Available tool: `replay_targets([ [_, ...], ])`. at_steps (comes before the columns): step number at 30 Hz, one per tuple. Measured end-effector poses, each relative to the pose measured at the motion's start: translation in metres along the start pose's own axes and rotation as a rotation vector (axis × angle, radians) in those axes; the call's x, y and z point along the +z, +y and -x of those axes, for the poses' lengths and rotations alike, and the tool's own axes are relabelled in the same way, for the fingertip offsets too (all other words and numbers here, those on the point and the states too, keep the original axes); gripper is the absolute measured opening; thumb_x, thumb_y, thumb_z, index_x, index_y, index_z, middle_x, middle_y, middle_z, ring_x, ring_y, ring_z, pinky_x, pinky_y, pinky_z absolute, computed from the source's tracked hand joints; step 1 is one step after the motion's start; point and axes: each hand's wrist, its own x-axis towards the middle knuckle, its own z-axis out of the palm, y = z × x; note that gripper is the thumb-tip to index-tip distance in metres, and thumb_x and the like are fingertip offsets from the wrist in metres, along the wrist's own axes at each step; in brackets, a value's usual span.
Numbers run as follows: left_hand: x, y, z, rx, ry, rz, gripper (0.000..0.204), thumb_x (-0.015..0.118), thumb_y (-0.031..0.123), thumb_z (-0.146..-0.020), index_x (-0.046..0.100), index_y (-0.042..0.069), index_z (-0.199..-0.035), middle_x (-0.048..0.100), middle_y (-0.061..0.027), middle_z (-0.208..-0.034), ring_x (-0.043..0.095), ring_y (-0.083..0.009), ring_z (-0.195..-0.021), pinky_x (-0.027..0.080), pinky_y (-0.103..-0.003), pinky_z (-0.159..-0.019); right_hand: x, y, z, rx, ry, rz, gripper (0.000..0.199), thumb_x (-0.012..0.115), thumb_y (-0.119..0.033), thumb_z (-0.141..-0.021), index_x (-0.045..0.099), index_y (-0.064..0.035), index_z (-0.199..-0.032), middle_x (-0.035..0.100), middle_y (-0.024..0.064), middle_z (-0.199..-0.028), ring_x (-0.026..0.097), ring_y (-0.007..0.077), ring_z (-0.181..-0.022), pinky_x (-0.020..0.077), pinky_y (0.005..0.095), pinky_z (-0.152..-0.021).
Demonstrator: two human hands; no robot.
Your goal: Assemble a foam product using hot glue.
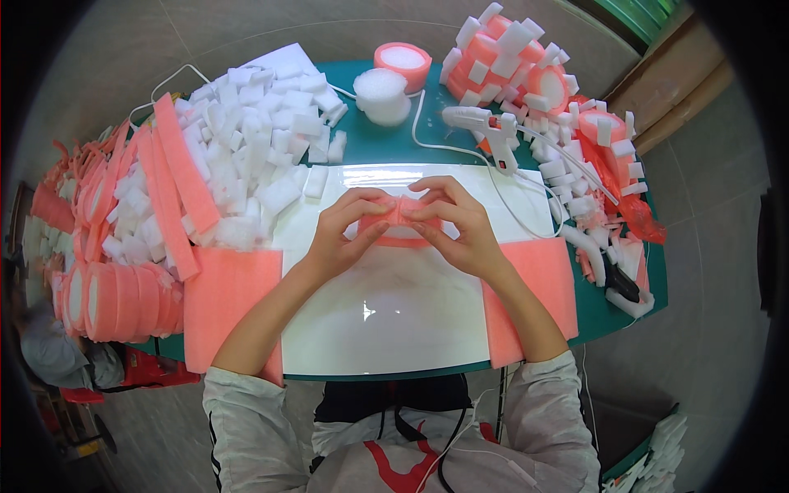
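Both hands meet over the middle of a glossy white board (411,312). My left hand (341,234) and my right hand (460,226) pinch a small pink foam piece (400,215) between their fingertips, holding it just above the board. A pink foam strip hangs from it under the fingers. A flat pink foam sheet (226,304) lies beside my left forearm and another pink sheet (542,287) beside my right forearm.
A heap of white foam blocks (255,140) and long pink strips (177,181) fills the left. Stacked pink foam rings (123,300) sit at the far left. A white glue gun (489,127) with its cord lies behind the board. Finished pink-and-white pieces (526,74) pile at the right.
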Motion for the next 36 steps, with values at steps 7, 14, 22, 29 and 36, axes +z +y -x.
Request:
replay_targets([
  [7,0.0002,0.0021,0.0003,-0.003,-0.033,0.013,0.019,0.065,0.002,-0.073,0.059,0.003,-0.091,0.057,-0.0112,-0.1,0.057,-0.023,-0.09,0.047,-0.029,-0.075,-0.0047,0.0026,-0.0005,-0.121,-0.008,0.128,0.014,0.069,-0.002,-0.067,0.064,-0.007,-0.079,0.06,0.0046,-0.089,0.054,0.0195,-0.084,0.0452,0.0273,-0.068],
  [14,-0.0001,0.0012,0.0018,0.012,-0.046,-0.007,0.021,0.066,0.001,-0.07,0.06,0.004,-0.09,0.057,-0.0111,-0.1,0.056,-0.0233,-0.091,0.047,-0.029,-0.075,-0.0034,0.0001,-0.0016,-0.17,-0.001,0.159,0.017,0.073,-0.004,-0.063,0.062,-0.0065,-0.076,0.06,0.0041,-0.085,0.055,0.0198,-0.081,0.0456,0.028,-0.065],
  [22,0.0007,0.0051,0.0009,-0.001,-0.05,-0.041,0.021,0.066,0.002,-0.07,0.059,0.004,-0.09,0.058,-0.01,-0.1,0.055,-0.0231,-0.092,0.047,-0.029,-0.075,-0.0048,0.0025,-0.0027,-0.203,-0.029,0.155,0.018,0.073,-0.004,-0.063,0.061,-0.0056,-0.077,0.059,0.0046,-0.084,0.054,0.0201,-0.077,0.0452,0.0284,-0.063],
  [29,0.0008,0.008,-0.0022,0.006,-0.064,-0.044,0.02,0.064,0.002,-0.073,0.059,0.004,-0.092,0.057,-0.0094,-0.101,0.054,-0.0229,-0.094,0.046,-0.029,-0.077,-0.0059,-0.0014,-0.0054,-0.241,-0.033,0.202,0.017,0.072,-0.004,-0.064,0.059,-0.0057,-0.075,0.057,0.0047,-0.08,0.053,0.0204,-0.075,0.045,0.0291,-0.062],
  [36,0.002,0.0089,-0.0006,0.014,-0.067,-0.041,0.021,0.063,0.002,-0.074,0.059,0.005,-0.094,0.057,-0.009,-0.103,0.054,-0.0229,-0.094,0.045,-0.029,-0.077,-0.0063,-0.001,-0.0048,-0.237,-0.046,0.218,0.016,0.072,-0.005,-0.065,0.059,-0.0054,-0.075,0.057,0.0051,-0.08,0.053,0.0206,-0.075,0.0451,0.0294,-0.062],
])
